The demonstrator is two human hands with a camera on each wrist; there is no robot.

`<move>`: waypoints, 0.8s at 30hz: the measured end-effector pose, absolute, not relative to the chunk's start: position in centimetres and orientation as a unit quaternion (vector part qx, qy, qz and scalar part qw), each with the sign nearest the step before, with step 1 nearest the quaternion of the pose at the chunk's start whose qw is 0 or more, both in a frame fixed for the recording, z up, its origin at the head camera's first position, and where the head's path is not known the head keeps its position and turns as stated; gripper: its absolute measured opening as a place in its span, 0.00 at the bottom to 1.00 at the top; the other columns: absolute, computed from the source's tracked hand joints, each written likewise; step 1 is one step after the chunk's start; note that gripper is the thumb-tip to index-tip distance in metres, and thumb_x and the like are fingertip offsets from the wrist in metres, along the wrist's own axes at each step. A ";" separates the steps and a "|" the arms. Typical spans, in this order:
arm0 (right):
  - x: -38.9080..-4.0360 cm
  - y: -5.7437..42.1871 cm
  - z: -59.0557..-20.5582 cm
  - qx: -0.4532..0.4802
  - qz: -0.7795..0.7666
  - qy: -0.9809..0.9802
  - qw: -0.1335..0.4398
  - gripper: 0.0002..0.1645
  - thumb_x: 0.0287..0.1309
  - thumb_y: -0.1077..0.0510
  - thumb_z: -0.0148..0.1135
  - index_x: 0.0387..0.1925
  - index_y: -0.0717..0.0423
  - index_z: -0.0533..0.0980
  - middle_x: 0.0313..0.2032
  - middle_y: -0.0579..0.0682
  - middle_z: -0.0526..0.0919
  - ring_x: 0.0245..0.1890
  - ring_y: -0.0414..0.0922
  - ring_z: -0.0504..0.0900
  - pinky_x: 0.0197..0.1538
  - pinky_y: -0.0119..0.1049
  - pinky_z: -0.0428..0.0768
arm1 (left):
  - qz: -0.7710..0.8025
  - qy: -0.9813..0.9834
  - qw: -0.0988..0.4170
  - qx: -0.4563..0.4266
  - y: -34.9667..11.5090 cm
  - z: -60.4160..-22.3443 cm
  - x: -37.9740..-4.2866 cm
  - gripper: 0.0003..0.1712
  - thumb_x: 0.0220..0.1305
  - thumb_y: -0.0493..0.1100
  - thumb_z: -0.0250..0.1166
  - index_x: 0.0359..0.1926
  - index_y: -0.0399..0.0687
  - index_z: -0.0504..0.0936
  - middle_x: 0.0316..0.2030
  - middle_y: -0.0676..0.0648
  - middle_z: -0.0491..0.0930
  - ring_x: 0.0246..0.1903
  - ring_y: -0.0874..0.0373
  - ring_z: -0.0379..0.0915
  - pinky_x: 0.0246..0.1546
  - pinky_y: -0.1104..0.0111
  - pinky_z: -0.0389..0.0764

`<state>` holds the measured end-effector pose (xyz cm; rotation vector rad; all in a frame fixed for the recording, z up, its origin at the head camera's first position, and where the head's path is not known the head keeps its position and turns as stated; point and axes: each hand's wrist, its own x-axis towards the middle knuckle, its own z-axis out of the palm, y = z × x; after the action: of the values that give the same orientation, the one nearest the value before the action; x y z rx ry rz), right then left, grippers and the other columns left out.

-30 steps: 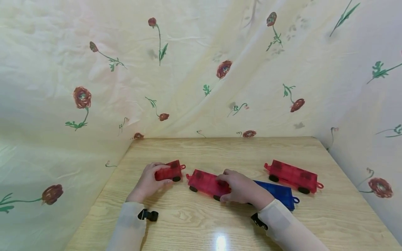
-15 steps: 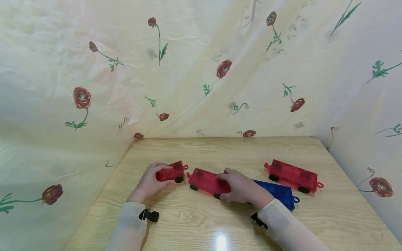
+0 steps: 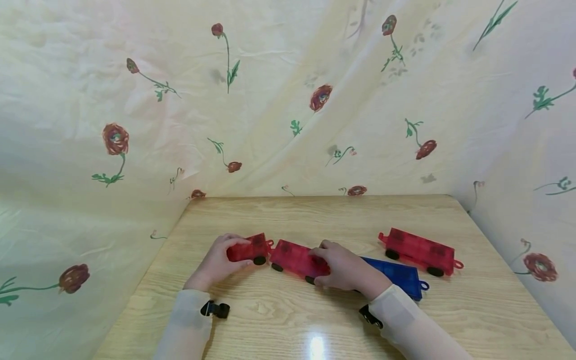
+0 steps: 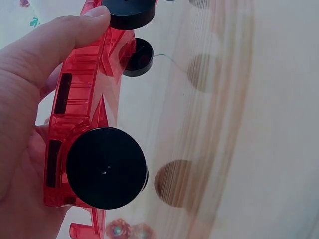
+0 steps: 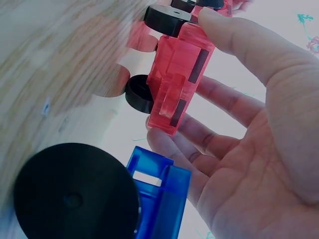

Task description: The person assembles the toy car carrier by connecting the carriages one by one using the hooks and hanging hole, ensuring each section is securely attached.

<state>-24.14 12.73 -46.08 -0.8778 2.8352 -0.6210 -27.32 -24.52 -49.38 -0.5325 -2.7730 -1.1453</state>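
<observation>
My left hand [image 3: 218, 262] grips a red see-through toy train car [image 3: 258, 245] with black wheels, thumb on the near side and fingers on the far side. That car's ring overlaps the front hook of a second red car [image 3: 292, 255] in the head view. Thumb and fingers of my right hand [image 3: 344, 267] hold this second car by its rear end. In the right wrist view, a blue car [image 5: 164, 199] with a big black wheel lies just behind it. The left wrist view shows the left car's black wheels [image 4: 107, 167] close up.
A third red car [image 3: 420, 250], with a hook and a ring at its ends, stands at the right of the wooden table [image 3: 252, 325]. The blue car's rear shows past my right wrist. Flower-patterned cloth [image 3: 270, 100] hangs behind and along the sides.
My left hand has moved slightly right with its red car, closing the gap to the second red car. The right hand and the other cars stay nearly where they were.
</observation>
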 end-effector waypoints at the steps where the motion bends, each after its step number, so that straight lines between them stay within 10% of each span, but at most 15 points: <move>1: -24.2 12.7 -46.1 -0.288 -0.205 0.934 0.055 0.38 0.57 0.46 0.80 0.67 0.50 0.78 0.48 0.46 0.75 0.43 0.41 0.73 0.48 0.42 0.80 | -0.375 -0.909 0.046 -0.175 -24.5 -49.4 -27.3 0.28 0.54 0.55 0.83 0.56 0.64 0.87 0.59 0.55 0.76 0.62 0.49 0.69 0.61 0.50 0.77; 24: -24.3 12.8 -46.3 -0.291 -0.208 0.932 0.054 0.37 0.58 0.46 0.80 0.67 0.49 0.79 0.49 0.46 0.76 0.44 0.41 0.74 0.50 0.42 0.80 | -0.352 -0.920 0.043 -0.169 -24.1 -49.2 -27.3 0.30 0.53 0.52 0.84 0.58 0.62 0.87 0.60 0.52 0.77 0.63 0.48 0.69 0.63 0.48 0.76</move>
<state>-24.32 12.83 -46.30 -0.8840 2.8327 -0.6335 -27.28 -24.14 -49.15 -0.5162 -2.8132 -1.0763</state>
